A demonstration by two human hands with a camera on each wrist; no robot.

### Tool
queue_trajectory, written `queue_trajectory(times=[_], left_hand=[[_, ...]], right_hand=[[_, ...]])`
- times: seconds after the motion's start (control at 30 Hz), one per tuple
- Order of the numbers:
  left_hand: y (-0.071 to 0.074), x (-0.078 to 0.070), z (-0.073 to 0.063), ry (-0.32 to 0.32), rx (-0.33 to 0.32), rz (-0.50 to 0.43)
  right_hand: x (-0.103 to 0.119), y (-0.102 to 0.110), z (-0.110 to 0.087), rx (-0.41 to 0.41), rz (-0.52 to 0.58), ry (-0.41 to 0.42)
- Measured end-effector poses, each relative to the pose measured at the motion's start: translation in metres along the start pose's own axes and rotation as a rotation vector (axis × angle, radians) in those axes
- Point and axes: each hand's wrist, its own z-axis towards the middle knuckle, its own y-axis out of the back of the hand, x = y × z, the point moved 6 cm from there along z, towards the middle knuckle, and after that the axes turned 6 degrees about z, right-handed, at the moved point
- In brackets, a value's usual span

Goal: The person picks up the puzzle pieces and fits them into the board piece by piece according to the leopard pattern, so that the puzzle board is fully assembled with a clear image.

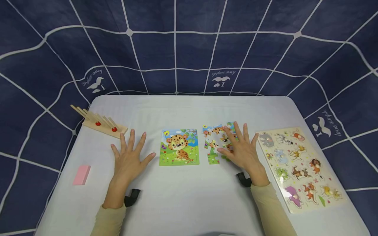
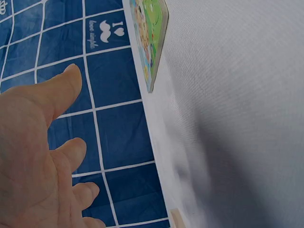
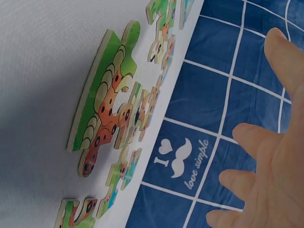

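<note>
My left hand [image 1: 129, 164] hovers palm down with its fingers spread, left of a leopard picture board [image 1: 179, 147]. In the left wrist view that hand [image 2: 33, 156] holds nothing, and a corner of the board [image 2: 151, 38] shows above the thumb. My right hand [image 1: 243, 152], fingers spread too, is over loose leopard jigsaw pieces [image 1: 213, 158] and hides part of them. The right wrist view shows the pieces [image 3: 107, 99] lying apart on the white cloth, with the right hand [image 3: 270, 156] raised clear of them.
At the right lies an animal peg puzzle board [image 1: 298, 167]. A wooden rack with upright pegs [image 1: 103, 126] and red pieces stands at the back left. A pink block [image 1: 81, 175] lies at the left. Dark checked cloth [image 1: 195, 49] hangs behind the white table [image 1: 183, 200].
</note>
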Motion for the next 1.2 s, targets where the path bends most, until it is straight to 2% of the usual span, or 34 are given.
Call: queue_trajectory(times=[0.23, 0.37, 0.43, 0.53, 0.63, 0.73, 0.83, 1.0, 1.1, 1.2], left_hand=[[0.005, -0.002, 0.000, -0.006, -0.022, 0.002], [0.005, -0.006, 0.004, -0.010, -0.059, -0.033], [0.004, -0.010, 0.007, -0.013, -0.087, -0.082], [-0.004, -0.018, 0.012, -0.032, -0.111, -0.206], [-0.020, -0.029, 0.017, -0.069, -0.080, -0.351], [-0.038, -0.037, 0.021, -0.101, -0.015, -0.482], [-0.052, -0.041, 0.022, -0.114, 0.028, -0.525], [-0.061, -0.041, 0.019, -0.111, -0.007, -0.456], [-0.063, -0.041, 0.017, -0.112, -0.029, -0.414], [-0.064, -0.043, 0.016, -0.117, -0.036, -0.386]], right_hand=[[-0.004, 0.002, 0.001, -0.030, 0.002, 0.005], [-0.002, 0.007, 0.007, -0.096, 0.032, 0.033], [0.001, 0.011, 0.012, -0.161, 0.060, 0.065], [0.006, 0.019, 0.021, -0.273, 0.128, 0.125], [0.012, 0.020, 0.035, -0.327, 0.231, 0.157], [0.015, 0.015, 0.052, -0.284, 0.376, 0.124], [0.014, 0.001, 0.069, -0.159, 0.507, 0.020], [0.008, -0.023, 0.087, 0.029, 0.657, -0.146], [0.008, -0.033, 0.093, 0.093, 0.716, -0.181], [0.008, -0.039, 0.096, 0.132, 0.720, -0.197]])
